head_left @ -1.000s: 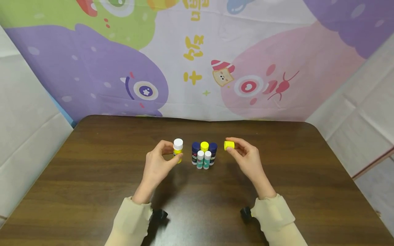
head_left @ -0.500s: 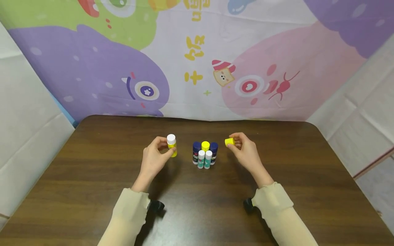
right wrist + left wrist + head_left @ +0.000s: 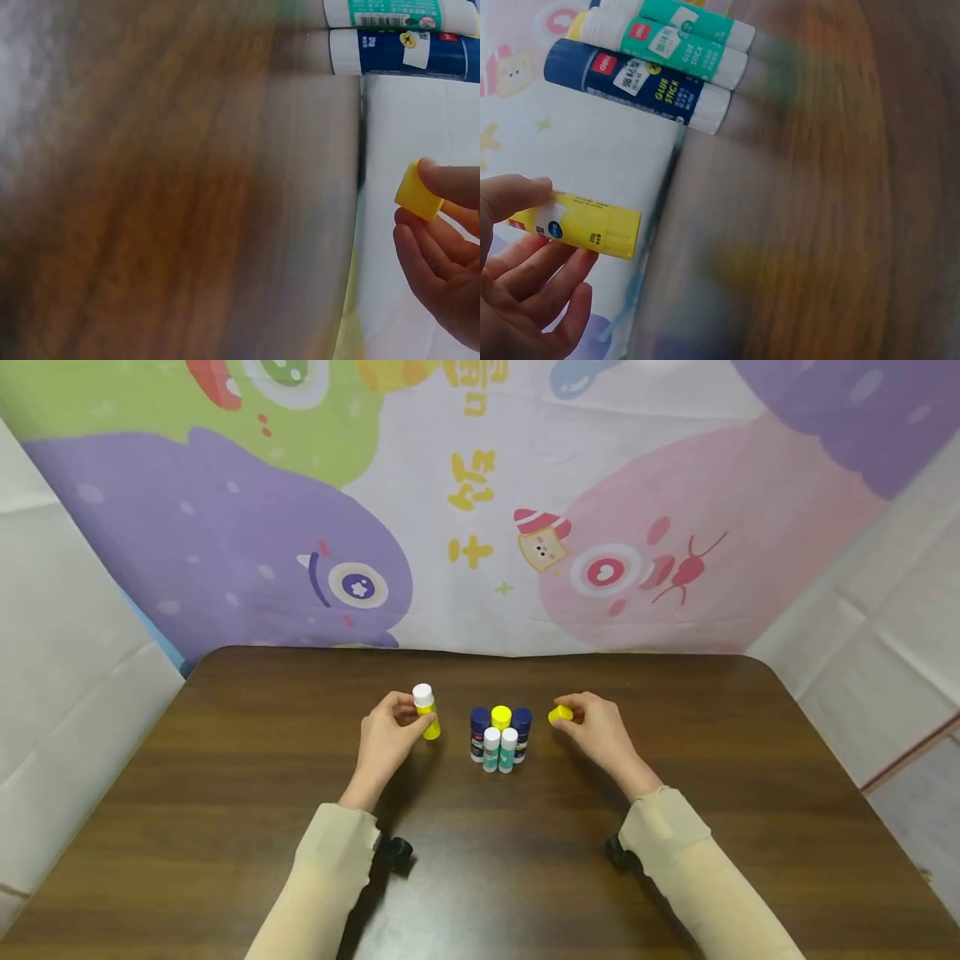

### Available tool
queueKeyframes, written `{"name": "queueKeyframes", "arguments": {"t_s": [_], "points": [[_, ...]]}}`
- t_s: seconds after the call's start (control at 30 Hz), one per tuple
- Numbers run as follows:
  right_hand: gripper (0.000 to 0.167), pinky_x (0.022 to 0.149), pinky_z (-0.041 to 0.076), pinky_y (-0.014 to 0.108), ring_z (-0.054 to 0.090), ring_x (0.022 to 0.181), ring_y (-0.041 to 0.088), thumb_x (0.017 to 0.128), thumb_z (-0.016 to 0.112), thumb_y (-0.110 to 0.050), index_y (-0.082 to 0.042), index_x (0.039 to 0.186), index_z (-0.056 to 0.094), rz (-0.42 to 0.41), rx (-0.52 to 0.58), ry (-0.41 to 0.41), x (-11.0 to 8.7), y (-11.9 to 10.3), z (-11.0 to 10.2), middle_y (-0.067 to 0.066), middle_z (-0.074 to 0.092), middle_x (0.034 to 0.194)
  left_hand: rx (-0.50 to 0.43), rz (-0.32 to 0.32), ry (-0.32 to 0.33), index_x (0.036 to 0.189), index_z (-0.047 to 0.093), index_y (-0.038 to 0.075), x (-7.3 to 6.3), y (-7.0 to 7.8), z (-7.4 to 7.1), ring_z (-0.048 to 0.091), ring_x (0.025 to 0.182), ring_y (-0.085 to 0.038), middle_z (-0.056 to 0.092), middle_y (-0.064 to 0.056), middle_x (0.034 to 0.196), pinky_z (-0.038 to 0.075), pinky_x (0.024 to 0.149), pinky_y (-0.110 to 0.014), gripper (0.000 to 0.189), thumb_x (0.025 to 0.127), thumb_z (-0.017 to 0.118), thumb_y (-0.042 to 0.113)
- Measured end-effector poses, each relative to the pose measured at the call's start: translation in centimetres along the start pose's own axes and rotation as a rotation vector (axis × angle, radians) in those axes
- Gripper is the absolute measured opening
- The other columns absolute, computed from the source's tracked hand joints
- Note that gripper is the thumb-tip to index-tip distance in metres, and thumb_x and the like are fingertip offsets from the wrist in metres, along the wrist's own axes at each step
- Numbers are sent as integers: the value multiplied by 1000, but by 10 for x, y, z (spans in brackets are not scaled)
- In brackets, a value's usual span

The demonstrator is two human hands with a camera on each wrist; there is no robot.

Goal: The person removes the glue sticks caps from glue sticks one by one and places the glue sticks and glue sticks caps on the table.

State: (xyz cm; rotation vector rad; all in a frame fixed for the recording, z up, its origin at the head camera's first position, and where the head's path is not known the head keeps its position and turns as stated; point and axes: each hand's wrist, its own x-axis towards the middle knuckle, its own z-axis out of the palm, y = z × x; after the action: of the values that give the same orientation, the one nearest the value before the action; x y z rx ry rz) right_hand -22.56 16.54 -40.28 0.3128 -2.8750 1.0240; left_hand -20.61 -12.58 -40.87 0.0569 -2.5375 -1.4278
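Observation:
My left hand grips a yellow glue stick between thumb and fingers, its white upper part showing at the top. In the left wrist view the yellow body appears, base end outward, thumb on one side and fingers on the other. On the right, my right hand pinches a small yellow cap, tilted, between thumb and fingertips; the right wrist view shows this cap too. Between the hands stand two navy glue sticks, a yellow-topped one and two smaller teal ones with white caps.
Everything stands on a dark brown wooden table. Behind its far edge hangs a cartoon-printed cloth, with white cloth at the left side. A black wrist camera sits at the left sleeve.
My left hand with the glue stick moved left and away, then slightly back right. The right hand rose a little and came down again; the cap in it has tilted.

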Motion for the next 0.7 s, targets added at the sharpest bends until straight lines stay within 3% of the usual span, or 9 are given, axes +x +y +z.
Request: {"name": "queueKeyframes", "arguments": {"t_s": [0.33, 0.7], "points": [[29, 78, 49, 38, 59, 87, 26, 79, 67, -12, -1, 105, 62, 2, -82, -40, 13, 3, -1, 15, 64, 102, 22, -3, -25, 99, 59, 1, 11, -6, -3, 66, 89, -27, 67, -16, 100, 50, 79, -37, 35, 75, 73, 21], [26, 80, 47, 37, 56, 87, 25, 79, 66, -10, 1, 102, 62, 8, -121, -90, 17, 3, 3, 16, 63, 101, 28, -24, -54, 101, 59, 1, 12, -5, 3, 65, 89, -27, 66, -16, 98, 51, 77, -38, 35, 75, 73, 21]]}}
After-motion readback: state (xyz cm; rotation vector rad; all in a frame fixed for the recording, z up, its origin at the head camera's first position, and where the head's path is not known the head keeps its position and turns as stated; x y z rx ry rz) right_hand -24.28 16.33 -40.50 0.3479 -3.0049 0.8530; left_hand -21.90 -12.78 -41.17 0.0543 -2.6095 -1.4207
